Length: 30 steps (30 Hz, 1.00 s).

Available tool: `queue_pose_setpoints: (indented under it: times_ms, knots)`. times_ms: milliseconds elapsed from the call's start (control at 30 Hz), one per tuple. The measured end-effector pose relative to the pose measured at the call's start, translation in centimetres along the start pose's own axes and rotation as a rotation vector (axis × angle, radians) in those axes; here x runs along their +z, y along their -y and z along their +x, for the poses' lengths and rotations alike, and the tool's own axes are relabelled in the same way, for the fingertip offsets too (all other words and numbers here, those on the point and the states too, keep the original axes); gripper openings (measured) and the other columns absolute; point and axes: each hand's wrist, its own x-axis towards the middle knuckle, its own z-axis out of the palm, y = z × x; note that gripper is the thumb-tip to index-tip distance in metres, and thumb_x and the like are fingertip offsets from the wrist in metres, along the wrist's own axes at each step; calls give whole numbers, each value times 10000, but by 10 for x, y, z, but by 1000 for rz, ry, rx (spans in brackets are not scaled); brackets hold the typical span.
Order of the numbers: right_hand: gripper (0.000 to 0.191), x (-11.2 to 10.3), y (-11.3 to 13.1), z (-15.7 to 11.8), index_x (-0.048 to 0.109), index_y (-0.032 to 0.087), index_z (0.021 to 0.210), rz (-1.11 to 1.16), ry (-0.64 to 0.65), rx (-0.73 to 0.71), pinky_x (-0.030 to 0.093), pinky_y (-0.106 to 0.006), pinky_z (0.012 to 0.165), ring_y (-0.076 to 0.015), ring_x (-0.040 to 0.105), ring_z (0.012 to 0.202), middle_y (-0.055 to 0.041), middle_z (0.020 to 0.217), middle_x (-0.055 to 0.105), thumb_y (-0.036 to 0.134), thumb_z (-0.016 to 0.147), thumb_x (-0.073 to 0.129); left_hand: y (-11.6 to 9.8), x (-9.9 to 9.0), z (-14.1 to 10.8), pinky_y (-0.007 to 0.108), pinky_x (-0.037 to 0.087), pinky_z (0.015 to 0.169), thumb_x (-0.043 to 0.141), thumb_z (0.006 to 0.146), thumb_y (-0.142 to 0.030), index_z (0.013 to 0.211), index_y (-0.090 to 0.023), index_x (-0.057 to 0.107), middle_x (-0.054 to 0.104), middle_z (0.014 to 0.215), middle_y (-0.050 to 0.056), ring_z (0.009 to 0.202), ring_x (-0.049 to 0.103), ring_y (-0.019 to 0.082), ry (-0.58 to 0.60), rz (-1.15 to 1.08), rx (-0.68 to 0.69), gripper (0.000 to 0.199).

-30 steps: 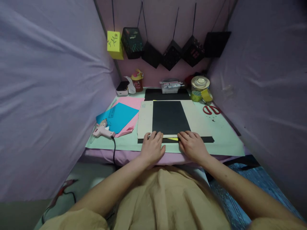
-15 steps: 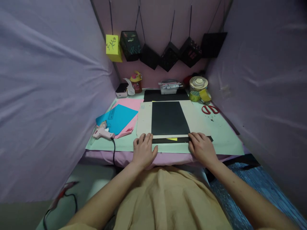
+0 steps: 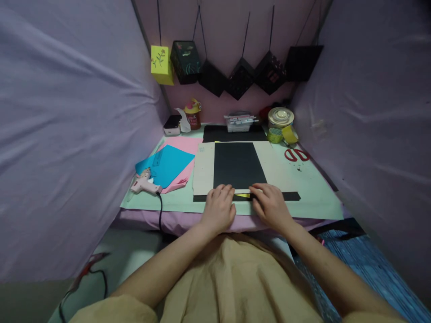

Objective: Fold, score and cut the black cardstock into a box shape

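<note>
A sheet of black paper [image 3: 237, 163] lies on a larger cream board [image 3: 204, 168]. My left hand [image 3: 220, 204] rests at the sheet's front edge, fingertips on the edge and thumb apart. To its right, my right hand [image 3: 269, 202] has its fingers laid along the same edge, thumb apart and lower. Both hands look open, though the undersides of the fingers are hidden. A dark strip [image 3: 291, 196] sticks out from under the board's front, and a bit of yellow paper [image 3: 243, 195] shows between my hands.
At left are blue paper [image 3: 168, 163], pink paper [image 3: 183, 143] and a corded glue gun [image 3: 145, 184]. Red-handled scissors [image 3: 296, 155] lie at right, near tape rolls [image 3: 288, 134]. A tub of pens [image 3: 239, 122] stands behind. Several boxes [image 3: 186, 63] hang above; purple cloth [image 3: 84, 112] flanks the table.
Both hands have slid inward along the front edge of the black paper, closer to each other. The view has shifted slightly; the paper and board stay in place.
</note>
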Motion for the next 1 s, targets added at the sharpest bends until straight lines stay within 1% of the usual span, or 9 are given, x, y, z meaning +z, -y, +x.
queue_pose_setpoints:
  times_ms: [100, 167, 267, 367, 467, 633, 733, 867, 1000]
  knots:
    - [338, 11, 13, 16, 618, 174, 1207, -30, 82, -46, 396, -422, 943, -260, 533, 1088, -113, 1193, 630, 199, 893, 496, -8, 12, 11, 437, 352, 1002, 481, 880, -228, 1312, -140, 530, 578, 1325, 105, 1218, 455, 280, 46, 6, 26, 444]
    - [334, 17, 17, 21, 625, 163, 1203, -65, 117, -56, 391, -417, 941, -257, 529, 1086, -113, 1199, 633, 208, 894, 505, -9, 17, 14, 439, 358, 992, 478, 885, -236, 1322, -133, 524, 578, 1320, 109, 1204, 458, 280, 55, 21, 23, 452]
    - [341, 20, 19, 22, 617, 152, 1216, -117, 140, -78, 383, -417, 939, -260, 518, 1090, -113, 1214, 633, 220, 902, 503, -9, 17, 16, 443, 361, 984, 475, 892, -252, 1329, -142, 523, 570, 1329, 111, 1195, 460, 278, 62, 39, 39, 454]
    - [331, 17, 19, 21, 614, 153, 1215, -165, 152, -82, 377, -414, 938, -263, 516, 1085, -107, 1221, 635, 223, 918, 484, -7, 14, 14, 449, 356, 982, 471, 899, -261, 1326, -145, 529, 577, 1326, 105, 1197, 464, 278, 66, 57, 45, 446]
    - [314, 11, 9, 15, 625, 147, 1191, -204, 155, -51, 388, -411, 931, -264, 523, 1080, -106, 1209, 644, 229, 929, 473, 0, 10, 7, 457, 339, 995, 465, 907, -271, 1319, -153, 539, 581, 1331, 98, 1215, 463, 282, 45, 85, -3, 435]
    - [347, 0, -27, -12, 625, 135, 1218, -265, 84, 28, 425, -430, 915, -280, 530, 1078, -118, 1215, 646, 220, 904, 502, 22, -1, -15, 478, 348, 967, 449, 914, -267, 1328, -151, 535, 571, 1356, 106, 1226, 465, 298, 19, 146, -118, 439]
    - [358, -4, -42, -23, 627, 140, 1224, -285, 60, 55, 452, -439, 883, -292, 534, 1058, -119, 1198, 654, 221, 899, 502, 30, -6, -21, 474, 348, 966, 446, 914, -266, 1330, -155, 534, 568, 1358, 114, 1238, 462, 301, 15, 166, -151, 440]
    - [324, -5, -45, -20, 643, 155, 1185, -246, 43, 74, 468, -445, 887, -288, 546, 1047, -123, 1174, 652, 217, 900, 503, 33, -5, -19, 466, 345, 969, 480, 896, -262, 1293, -167, 559, 583, 1335, 121, 1232, 472, 301, -5, 138, -170, 415]
    - [378, -5, -49, -9, 580, 155, 1275, -136, 50, 9, 456, -445, 947, -273, 529, 1121, -132, 1248, 611, 213, 910, 506, 37, -2, -21, 469, 336, 982, 509, 888, -241, 1255, -173, 571, 597, 1317, 109, 1237, 473, 291, -37, 72, -167, 379]
